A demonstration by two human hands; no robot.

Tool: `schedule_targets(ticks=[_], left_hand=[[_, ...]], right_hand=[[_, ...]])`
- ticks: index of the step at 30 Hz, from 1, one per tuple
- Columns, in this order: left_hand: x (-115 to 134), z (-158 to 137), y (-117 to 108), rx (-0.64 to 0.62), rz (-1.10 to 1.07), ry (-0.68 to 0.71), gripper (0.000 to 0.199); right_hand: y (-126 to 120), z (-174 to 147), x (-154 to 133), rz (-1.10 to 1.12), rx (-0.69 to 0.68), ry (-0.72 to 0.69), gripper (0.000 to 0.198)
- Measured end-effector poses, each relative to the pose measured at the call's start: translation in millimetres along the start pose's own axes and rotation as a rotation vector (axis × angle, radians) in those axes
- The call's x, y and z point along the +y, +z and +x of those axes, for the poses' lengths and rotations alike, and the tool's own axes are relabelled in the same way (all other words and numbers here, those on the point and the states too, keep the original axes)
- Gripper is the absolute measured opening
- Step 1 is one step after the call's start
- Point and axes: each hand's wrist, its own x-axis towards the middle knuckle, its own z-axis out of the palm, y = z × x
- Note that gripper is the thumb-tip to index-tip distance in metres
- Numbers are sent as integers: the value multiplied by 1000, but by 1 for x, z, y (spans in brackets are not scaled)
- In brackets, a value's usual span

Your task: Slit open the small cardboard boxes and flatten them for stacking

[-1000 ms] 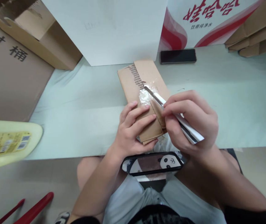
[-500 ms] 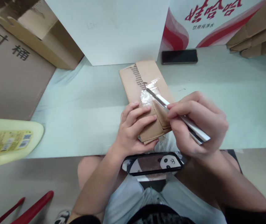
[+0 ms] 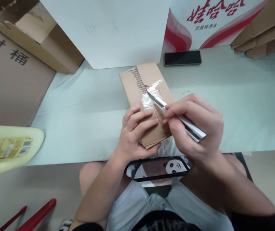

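Observation:
A small flat cardboard box lies tilted at the table's near edge, with clear tape across its middle and a row of dark slanted strokes along a seam. My left hand grips its lower left part, fingers on top and thumb under the near end. In my right hand is a silver utility knife, held like a pen. Its blade tip points at the far end of the tape, by the last dark strokes; whether it touches the cardboard I cannot tell.
Behind the box stand a large white panel and a red-and-white carton. A black phone lies before the carton. Larger cardboard boxes fill the left, above a yellow bottle. A panda-patterned case rests on my lap.
My right hand has moved left with the knife, which now lies at a slightly different slant. My left hand keeps its hold on the box. The whole view has shifted slightly.

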Motion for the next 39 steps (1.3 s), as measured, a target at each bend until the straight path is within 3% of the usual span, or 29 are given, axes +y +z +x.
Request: schedule_targets(ticks=[9, 19, 29, 39], left_hand=[[2, 1, 0, -4, -16, 28, 50], [2, 1, 1, 0, -30, 12, 53], [3, 2, 0, -6, -21, 30, 49], [4, 2, 0, -13, -23, 0, 50]], right_hand=[[-13, 0, -11, -76, 12, -33, 19], [-3, -1, -7, -65, -5, 8, 19], [-18, -2, -17, -104, -30, -44, 22], [-6, -3, -9, -26, 8, -62, 18]])
